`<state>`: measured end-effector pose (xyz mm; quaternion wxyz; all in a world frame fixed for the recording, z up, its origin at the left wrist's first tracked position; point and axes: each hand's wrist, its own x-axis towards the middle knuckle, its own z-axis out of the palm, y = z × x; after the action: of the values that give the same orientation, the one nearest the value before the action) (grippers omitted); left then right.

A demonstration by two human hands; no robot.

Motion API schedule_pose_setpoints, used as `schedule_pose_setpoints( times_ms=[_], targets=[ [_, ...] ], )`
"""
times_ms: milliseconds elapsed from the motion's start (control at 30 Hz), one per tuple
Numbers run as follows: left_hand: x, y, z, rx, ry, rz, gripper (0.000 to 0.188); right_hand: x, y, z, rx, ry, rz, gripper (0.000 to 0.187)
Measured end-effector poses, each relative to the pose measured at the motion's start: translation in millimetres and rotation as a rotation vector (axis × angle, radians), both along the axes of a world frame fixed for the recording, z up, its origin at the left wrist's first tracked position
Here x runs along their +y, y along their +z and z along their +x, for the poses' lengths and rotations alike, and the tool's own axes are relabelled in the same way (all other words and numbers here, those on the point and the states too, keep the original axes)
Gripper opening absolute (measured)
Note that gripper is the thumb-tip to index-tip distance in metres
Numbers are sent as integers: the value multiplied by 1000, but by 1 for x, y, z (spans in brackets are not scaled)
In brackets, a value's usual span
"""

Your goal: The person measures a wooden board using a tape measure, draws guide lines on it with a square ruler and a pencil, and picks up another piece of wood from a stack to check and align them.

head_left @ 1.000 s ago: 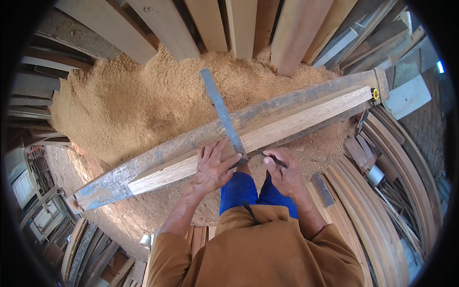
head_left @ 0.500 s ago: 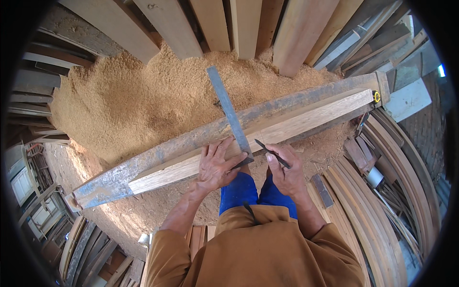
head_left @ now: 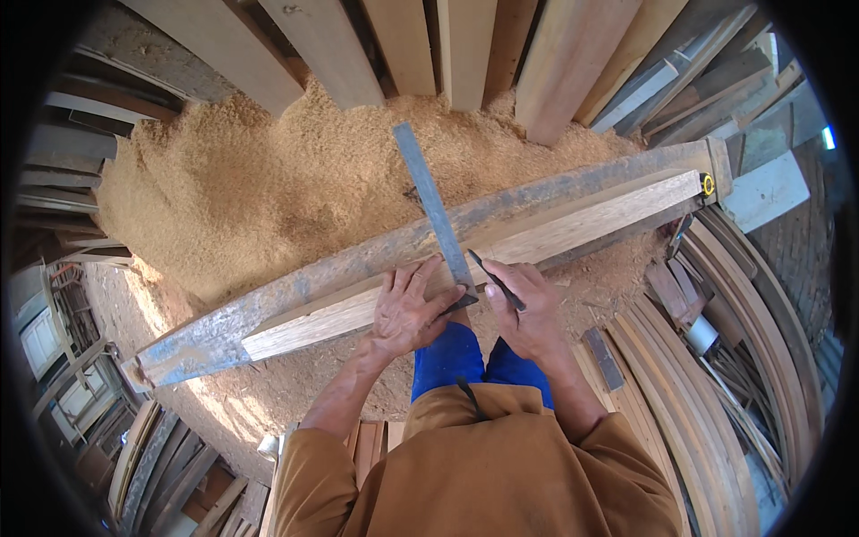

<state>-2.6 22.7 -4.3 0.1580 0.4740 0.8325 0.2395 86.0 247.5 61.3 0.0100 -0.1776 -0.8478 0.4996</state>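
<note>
A long pale timber lies across in front of me on a weathered beam. Over the timber rests a metal try square, its blade pointing away from me and its dark stock at the timber's near edge. My left hand grips the square at the stock, fingers spread over the timber's top. Between the fingers of my right hand is a slim dark pencil-like marking tool. Its tip is beside the blade's right edge, at the timber; whether it touches the wood I cannot tell.
A yellow-and-black tape measure sits at the timber's right end. Behind the beam is a heap of sawdust, with upright boards beyond. Stacked boards lie at my right, more timber at lower left.
My right hand has moved left with the marking tool, bringing its tip closer to the blade. My left hand and the try square hold almost the same place on the timber.
</note>
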Motion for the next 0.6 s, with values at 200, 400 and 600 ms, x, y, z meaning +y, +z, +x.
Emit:
schedule_pose_setpoints(
  times_ms=[200, 400, 600],
  targets=[
    [2, 1, 1, 28, 13, 27, 57, -1, -6, -1, 49, 32, 24, 32],
    [2, 1, -1, -16, 9, 11, 59, -1, -5, 3, 97, 95, 75, 24],
    [-2, 3, -2, -58, -1, 8, 59, 7, 8, 21, -53, 173, 59, 13]
  ],
)
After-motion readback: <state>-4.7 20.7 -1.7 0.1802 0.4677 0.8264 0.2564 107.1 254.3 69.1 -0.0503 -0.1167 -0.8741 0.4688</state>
